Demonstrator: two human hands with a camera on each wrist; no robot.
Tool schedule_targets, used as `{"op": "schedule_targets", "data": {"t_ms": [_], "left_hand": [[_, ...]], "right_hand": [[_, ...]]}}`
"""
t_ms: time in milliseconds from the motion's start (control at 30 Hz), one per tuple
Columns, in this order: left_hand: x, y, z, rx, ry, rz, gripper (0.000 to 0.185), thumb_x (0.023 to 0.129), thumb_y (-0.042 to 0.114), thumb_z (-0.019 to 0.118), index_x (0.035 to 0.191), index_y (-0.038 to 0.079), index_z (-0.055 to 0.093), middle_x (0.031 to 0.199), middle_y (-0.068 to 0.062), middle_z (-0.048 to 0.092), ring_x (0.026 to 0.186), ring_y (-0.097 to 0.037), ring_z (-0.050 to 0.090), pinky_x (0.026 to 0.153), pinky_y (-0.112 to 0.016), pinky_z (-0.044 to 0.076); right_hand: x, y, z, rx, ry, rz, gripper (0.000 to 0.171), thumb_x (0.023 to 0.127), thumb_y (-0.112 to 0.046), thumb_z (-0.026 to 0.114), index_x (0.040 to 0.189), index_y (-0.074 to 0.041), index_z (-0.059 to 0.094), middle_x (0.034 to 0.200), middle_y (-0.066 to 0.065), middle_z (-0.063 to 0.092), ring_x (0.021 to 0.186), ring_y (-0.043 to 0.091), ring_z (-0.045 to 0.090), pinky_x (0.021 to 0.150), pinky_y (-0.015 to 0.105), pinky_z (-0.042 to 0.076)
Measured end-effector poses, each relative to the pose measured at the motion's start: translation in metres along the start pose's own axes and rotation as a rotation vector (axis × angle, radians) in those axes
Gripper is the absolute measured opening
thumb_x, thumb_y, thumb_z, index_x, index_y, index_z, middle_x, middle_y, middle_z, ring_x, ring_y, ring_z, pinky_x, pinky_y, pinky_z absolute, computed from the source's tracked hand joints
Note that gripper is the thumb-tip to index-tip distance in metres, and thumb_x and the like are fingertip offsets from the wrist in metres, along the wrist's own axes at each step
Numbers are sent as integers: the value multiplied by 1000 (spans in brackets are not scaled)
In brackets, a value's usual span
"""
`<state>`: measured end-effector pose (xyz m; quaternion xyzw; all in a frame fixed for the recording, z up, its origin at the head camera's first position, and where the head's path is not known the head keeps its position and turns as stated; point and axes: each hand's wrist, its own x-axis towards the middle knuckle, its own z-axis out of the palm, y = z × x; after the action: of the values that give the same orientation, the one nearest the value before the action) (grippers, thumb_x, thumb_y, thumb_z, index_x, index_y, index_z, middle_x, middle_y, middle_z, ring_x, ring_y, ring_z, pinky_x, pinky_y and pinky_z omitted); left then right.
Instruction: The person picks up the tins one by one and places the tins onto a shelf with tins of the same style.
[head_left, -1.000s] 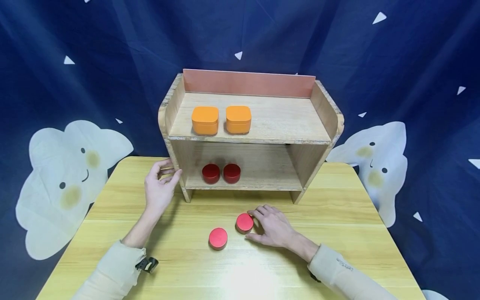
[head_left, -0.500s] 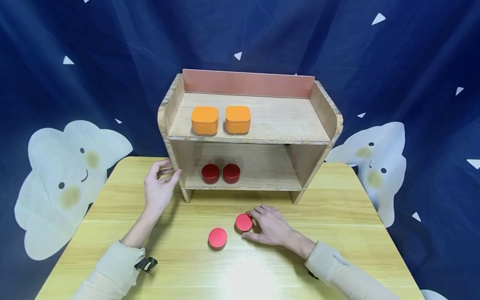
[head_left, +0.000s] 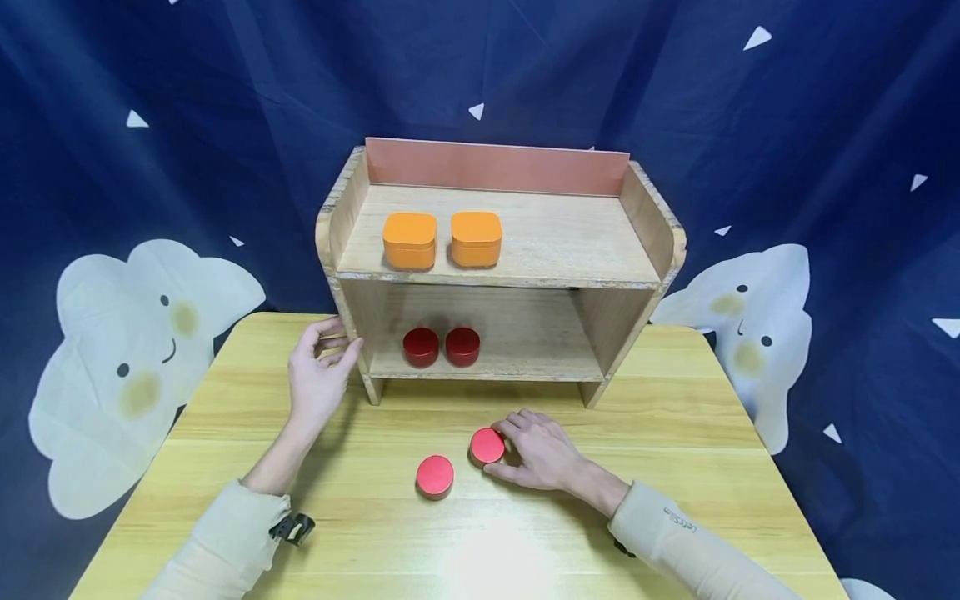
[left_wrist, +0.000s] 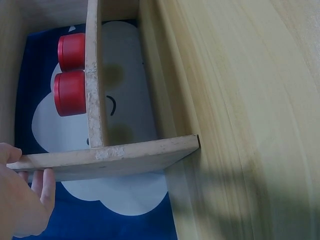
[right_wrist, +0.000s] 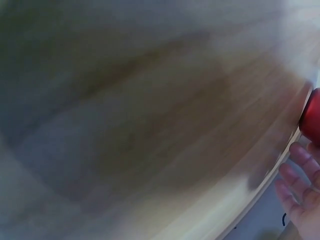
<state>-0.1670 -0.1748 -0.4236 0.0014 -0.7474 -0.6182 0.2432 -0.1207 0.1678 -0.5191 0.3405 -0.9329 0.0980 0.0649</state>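
Observation:
In the head view, my right hand [head_left: 542,452] pinches a round red tin [head_left: 487,447] on the table, thumb at its near side and index finger at its far side. A matching red tin [head_left: 435,477] stands to its left. The wooden shelf [head_left: 480,375] is gripped at its left side panel by my left hand [head_left: 318,371]. In the left wrist view, the thumb of the left hand [left_wrist: 25,200] lies on one face of that panel, with fingers on the other. Only part of the right hand [right_wrist: 302,192] and a red tin [right_wrist: 312,117] show in the right wrist view.
Two orange rounded boxes [head_left: 409,242] sit on the upper board. Two dark red tins [head_left: 422,347] stand on the lower board, toward the left. The wood-grain table [head_left: 360,542] ends before a blue curtain [head_left: 480,67] with cloud figures.
The right thumb has drawn in against the red tin over the last second. The left hand, shelf and other tins stay where they were.

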Motion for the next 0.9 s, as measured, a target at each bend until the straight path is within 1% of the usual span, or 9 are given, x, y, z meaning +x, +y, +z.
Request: {"op": "schedule_targets", "data": {"t_ms": [167, 433, 633, 767, 900], "left_hand": [[1, -1, 0, 0, 1, 4, 34, 92, -5, 75, 125, -9, 64, 109, 13, 64, 94, 4, 66, 79, -8, 60], [0, 0, 0, 10, 4, 8, 35, 92, -5, 74, 125, -9, 64, 106, 20, 62, 94, 5, 65, 79, -8, 60], [0, 0, 1, 17, 7, 7, 35, 92, -5, 74, 126, -9, 64, 107, 21, 62, 94, 5, 65, 79, -7, 59], [0, 0, 1, 20, 8, 8, 35, 92, -5, 74, 126, -9, 64, 107, 21, 62, 94, 5, 65, 79, -7, 59], [0, 0, 1, 10, 12, 6, 36, 92, -5, 74, 126, -9, 64, 107, 20, 63, 94, 4, 65, 79, -8, 60]], "right_hand": [[0, 0, 0, -1, 8, -6, 58, 90, -63, 73, 125, -17, 70, 113, -1, 75, 106, 16, 69, 108, 41, 60], [-3, 0, -1, -2, 10, -6, 58, 89, -64, 73, 123, -17, 71, 113, -2, 75, 105, 15, 69, 105, 41, 61], [-8, 0, -3, 6, 37, -13, 56, 88, -62, 75, 121, -17, 71, 110, -3, 75, 102, 13, 68, 101, 38, 63], [-11, 2, -4, 14, 61, -14, 55, 86, -60, 78, 120, -17, 72, 109, -3, 75, 101, 14, 69, 101, 39, 63], [-15, 4, -6, 12, 71, 2, 57, 85, -60, 79, 122, -17, 72, 111, -1, 76, 102, 16, 70, 101, 40, 63]]}}
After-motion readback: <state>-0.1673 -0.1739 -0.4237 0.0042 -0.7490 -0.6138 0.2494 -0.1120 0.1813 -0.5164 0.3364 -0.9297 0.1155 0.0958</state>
